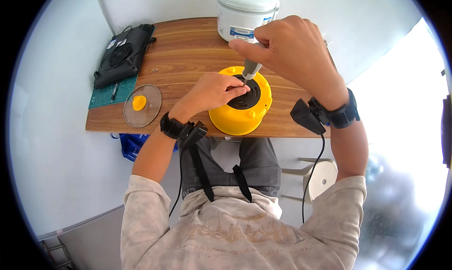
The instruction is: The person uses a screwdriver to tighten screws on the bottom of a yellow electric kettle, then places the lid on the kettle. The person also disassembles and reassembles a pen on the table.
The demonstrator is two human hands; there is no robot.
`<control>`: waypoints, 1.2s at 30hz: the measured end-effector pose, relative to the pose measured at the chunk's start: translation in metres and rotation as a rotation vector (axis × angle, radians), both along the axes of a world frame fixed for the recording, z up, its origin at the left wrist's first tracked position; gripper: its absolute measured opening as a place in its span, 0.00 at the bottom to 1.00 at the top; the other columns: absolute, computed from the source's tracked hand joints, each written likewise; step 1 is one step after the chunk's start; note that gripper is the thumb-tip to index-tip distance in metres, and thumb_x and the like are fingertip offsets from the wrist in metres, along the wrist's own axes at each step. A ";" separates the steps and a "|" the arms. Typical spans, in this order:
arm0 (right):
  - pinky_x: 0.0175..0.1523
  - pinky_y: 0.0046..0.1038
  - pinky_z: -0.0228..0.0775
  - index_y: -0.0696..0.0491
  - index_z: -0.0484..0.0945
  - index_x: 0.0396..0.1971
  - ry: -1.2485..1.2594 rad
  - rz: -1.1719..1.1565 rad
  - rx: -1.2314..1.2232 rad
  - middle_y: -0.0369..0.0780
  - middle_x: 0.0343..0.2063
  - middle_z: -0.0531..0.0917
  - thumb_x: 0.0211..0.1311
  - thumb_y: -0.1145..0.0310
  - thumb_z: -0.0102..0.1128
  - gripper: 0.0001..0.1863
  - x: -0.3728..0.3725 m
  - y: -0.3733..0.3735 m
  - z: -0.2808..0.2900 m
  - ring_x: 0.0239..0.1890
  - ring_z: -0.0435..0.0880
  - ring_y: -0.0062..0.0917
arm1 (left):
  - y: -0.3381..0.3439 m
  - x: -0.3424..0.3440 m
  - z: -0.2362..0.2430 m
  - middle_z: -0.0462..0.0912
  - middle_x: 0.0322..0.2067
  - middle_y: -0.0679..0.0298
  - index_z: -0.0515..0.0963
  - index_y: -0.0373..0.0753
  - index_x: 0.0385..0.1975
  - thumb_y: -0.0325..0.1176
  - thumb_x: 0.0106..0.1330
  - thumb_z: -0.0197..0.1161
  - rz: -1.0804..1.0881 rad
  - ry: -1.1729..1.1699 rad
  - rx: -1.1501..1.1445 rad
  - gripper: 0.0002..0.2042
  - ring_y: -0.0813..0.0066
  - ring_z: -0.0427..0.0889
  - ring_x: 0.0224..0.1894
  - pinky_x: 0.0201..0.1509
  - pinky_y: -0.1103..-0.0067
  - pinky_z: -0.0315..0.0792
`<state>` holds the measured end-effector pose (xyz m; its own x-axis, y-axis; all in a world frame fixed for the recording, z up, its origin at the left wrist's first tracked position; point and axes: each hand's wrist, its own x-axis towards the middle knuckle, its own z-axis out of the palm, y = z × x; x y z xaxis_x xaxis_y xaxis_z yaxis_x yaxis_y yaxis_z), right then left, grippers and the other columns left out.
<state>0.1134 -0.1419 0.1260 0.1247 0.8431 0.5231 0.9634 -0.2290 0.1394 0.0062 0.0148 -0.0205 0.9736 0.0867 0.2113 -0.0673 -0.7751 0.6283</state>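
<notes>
An upturned yellow bowl-shaped appliance body (230, 122) sits at the near edge of the table, right in front of the seated person. Its glossy round wall faces out, small yellow feet (251, 114) stand up from the rim, and a black disc with curved slots (249, 99) fills the middle. A grey-handled screwdriver (252, 68) stands over the disc, slightly tilted, its thin shaft pointing down.

The wood-grain table (183, 49) is brown. At its far side is a white rice cooker (245, 18). To the left, a black appliance with a round fan grille (106, 70) lies partly over a green cutting mat (100, 97), with a clear lid (151, 107) with a yellow knob (139, 102) nearby. Walls are pale; a blue bag (133, 146) shows below the table and a whitish stool (324, 179) stands at right.

The right hand (296, 46) is raised, fingers curled closed around the screwdriver's handle from above. The left hand (209, 92) reaches over the body, thumb and forefinger nearly together beside the shaft's lower end; I cannot tell whether they grip anything. Both wrists wear black strapped devices (344, 111).
</notes>
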 end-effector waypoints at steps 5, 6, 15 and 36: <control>0.29 0.32 0.75 0.54 0.84 0.28 0.024 0.068 0.041 0.41 0.19 0.83 0.61 0.49 0.65 0.20 0.007 -0.001 -0.003 0.22 0.83 0.35 | 0.005 0.003 -0.007 0.88 0.37 0.59 0.88 0.44 0.43 0.45 0.72 0.60 -0.015 -0.048 -0.023 0.14 0.61 0.85 0.36 0.41 0.73 0.76; 0.30 0.32 0.76 0.55 0.84 0.31 0.048 0.125 0.097 0.41 0.22 0.84 0.61 0.51 0.66 0.19 0.009 -0.003 -0.004 0.24 0.84 0.35 | 0.003 0.003 -0.006 0.88 0.37 0.59 0.88 0.44 0.43 0.45 0.72 0.61 -0.020 -0.057 -0.023 0.14 0.61 0.85 0.36 0.41 0.72 0.76; 0.44 0.27 0.82 0.58 0.84 0.43 0.309 0.293 -0.001 0.43 0.32 0.86 0.59 0.68 0.72 0.15 0.013 -0.021 0.005 0.33 0.88 0.29 | 0.001 0.000 -0.001 0.88 0.37 0.59 0.87 0.40 0.44 0.31 0.71 0.62 -0.008 -0.006 -0.049 0.09 0.69 0.84 0.34 0.43 0.79 0.77; 0.22 0.30 0.71 0.52 0.83 0.18 -0.142 0.055 0.117 0.37 0.09 0.76 0.61 0.46 0.66 0.24 0.001 0.000 -0.010 0.13 0.78 0.33 | 0.001 -0.001 -0.001 0.87 0.35 0.59 0.86 0.38 0.44 0.33 0.73 0.60 -0.006 -0.010 -0.058 0.10 0.71 0.82 0.34 0.42 0.79 0.75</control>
